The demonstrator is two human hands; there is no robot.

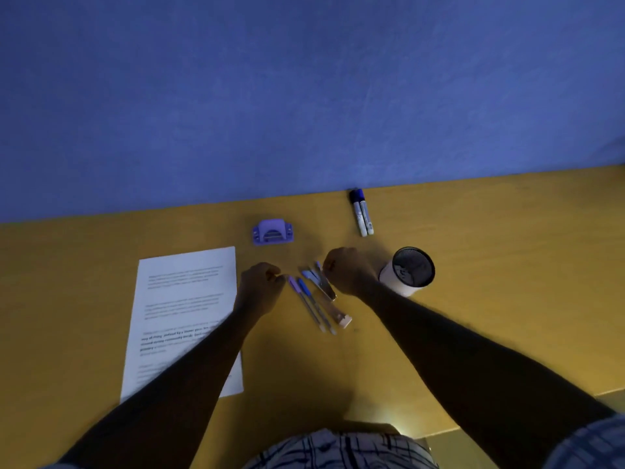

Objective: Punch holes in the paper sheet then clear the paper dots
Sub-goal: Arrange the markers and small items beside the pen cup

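Fingers (270, 275) curled under left hand (260, 289), paper sheet (182, 309) partly arm-covered

The left forearm (189, 360) lies across the lower right part of the paper sheet (182, 299), hiding the ends of its bottom lines of print; the rest of the print is too blurred to read. Right of the paper, both hands are curled so their fingertips are out of sight, and whether the right hand (345, 270) touches the pens (313, 299) under it cannot be told. The labels on the two markers (362, 214) beyond the pens are too small to read. The cup (407, 270) is dark inside. Both arms and the checked shirt (338, 450) run off the bottom edge.
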